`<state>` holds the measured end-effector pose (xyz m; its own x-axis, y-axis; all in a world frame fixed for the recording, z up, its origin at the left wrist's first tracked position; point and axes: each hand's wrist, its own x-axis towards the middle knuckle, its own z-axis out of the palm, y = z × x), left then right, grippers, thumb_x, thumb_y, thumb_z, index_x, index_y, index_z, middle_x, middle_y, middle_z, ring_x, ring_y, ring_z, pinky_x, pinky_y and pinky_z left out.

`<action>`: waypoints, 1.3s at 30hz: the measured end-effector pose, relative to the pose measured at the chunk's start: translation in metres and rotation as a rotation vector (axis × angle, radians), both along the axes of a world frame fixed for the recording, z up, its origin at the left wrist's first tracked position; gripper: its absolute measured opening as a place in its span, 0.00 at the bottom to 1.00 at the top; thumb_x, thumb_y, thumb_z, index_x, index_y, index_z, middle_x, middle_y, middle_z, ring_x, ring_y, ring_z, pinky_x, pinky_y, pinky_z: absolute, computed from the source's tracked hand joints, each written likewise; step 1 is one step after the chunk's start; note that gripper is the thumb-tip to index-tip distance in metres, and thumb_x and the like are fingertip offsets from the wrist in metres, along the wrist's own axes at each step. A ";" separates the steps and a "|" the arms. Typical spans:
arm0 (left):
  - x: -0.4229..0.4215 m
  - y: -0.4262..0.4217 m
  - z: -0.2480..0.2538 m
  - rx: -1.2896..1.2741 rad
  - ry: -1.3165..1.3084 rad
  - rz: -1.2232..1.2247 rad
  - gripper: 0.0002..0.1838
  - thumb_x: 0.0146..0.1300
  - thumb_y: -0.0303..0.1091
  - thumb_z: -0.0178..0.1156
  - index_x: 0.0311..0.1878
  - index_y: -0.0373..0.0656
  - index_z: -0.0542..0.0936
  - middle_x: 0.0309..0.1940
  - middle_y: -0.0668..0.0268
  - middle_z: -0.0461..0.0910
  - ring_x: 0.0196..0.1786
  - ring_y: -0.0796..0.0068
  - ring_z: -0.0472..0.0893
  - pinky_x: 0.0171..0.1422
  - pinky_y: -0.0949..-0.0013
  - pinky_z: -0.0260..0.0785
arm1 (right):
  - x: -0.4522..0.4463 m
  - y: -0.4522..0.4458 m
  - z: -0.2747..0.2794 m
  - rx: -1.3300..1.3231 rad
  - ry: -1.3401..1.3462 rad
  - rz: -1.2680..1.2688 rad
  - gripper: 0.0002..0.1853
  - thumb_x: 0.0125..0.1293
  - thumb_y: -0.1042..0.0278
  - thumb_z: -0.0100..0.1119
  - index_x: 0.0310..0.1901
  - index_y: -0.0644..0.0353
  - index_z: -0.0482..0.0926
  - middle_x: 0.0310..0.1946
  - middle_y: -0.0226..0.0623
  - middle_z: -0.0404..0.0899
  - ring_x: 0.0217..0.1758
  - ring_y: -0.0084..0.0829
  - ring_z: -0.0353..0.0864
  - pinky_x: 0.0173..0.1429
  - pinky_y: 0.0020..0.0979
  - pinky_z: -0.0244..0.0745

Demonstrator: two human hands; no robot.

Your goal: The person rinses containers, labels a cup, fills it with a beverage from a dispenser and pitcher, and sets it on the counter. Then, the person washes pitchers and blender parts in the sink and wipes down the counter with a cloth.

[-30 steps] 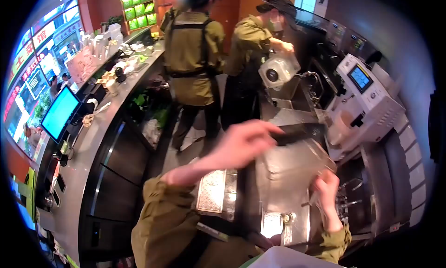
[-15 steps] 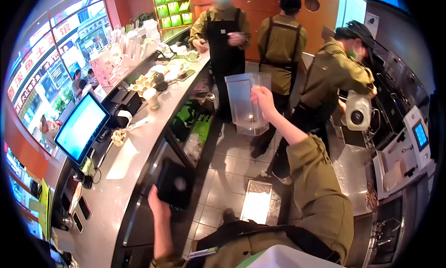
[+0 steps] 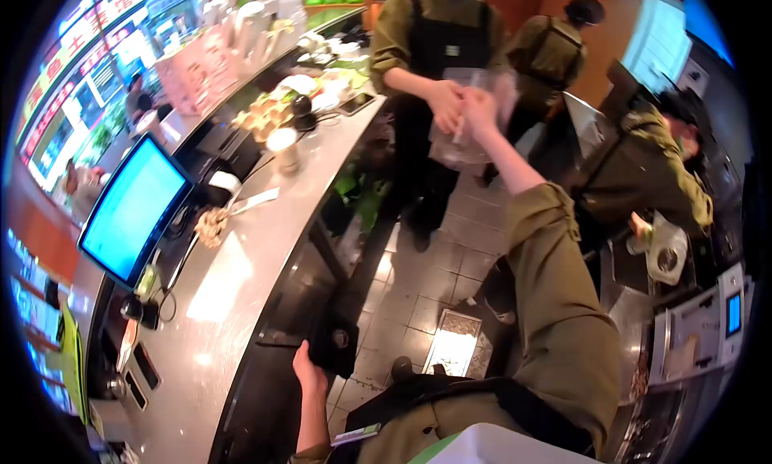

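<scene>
In front of another person's dark apron (image 3: 450, 38), above the tiled floor (image 3: 418, 311), is the clear plastic container (image 3: 460, 152), at the end of your stretched right arm (image 3: 555, 263). Your right hand (image 3: 481, 114) is clenched on its upper part, and the other person's hand (image 3: 445, 104) meets yours there; blur hides whether that one grips or only touches.

The container looks thin-walled, light and fairly stiff, so it should need little force; a hard squeeze might bow or crack the sides. Smooth plastic (slicker if wet, which you cannot tell here) probably slides under flat fingertips, so the rim or an upper corner, thumb opposed, seems the safest hold.

Low beside the counter (image 3: 193, 367), your left hand (image 3: 311, 373) appears wrapped on the near side of a black container (image 3: 334, 347), its fingers hidden. That piece looks rigid, likely best held by its wall.
</scene>
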<state>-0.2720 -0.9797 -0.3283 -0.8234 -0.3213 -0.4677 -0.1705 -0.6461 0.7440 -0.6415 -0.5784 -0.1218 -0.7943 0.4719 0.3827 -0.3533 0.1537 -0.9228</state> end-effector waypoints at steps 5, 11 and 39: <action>-0.026 0.010 -0.008 0.091 -0.002 0.026 0.10 0.59 0.33 0.50 0.38 0.36 0.73 0.38 0.62 0.76 0.43 0.71 0.75 0.50 0.68 0.66 | -0.035 0.028 0.011 0.209 -0.190 -0.225 0.15 0.53 0.58 0.57 0.24 0.65 0.78 0.23 0.43 0.78 0.29 0.36 0.78 0.35 0.35 0.71; -0.057 0.050 -0.025 0.203 -0.017 -0.133 0.09 0.58 0.33 0.53 0.36 0.38 0.74 0.36 0.64 0.76 0.42 0.73 0.74 0.50 0.69 0.64 | -0.060 0.086 -0.009 0.265 -0.240 -0.362 0.13 0.51 0.62 0.61 0.28 0.67 0.78 0.22 0.37 0.76 0.25 0.28 0.74 0.30 0.28 0.69; 0.226 0.494 0.049 0.446 -0.295 -2.255 0.26 0.65 0.51 0.36 0.58 0.41 0.61 0.55 0.60 0.66 0.60 0.68 0.63 0.63 0.62 0.53 | 0.859 0.078 -0.078 -0.849 -0.018 -0.850 0.17 0.61 0.59 0.52 0.48 0.57 0.67 0.38 0.30 0.74 0.36 0.21 0.74 0.36 0.24 0.72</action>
<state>-0.0464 -0.4858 -0.2791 0.4827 0.8000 -0.3562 -0.6331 0.5999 0.4892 0.2170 -0.5007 -0.1996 -0.1087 0.9438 -0.3123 -0.4202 -0.3283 -0.8460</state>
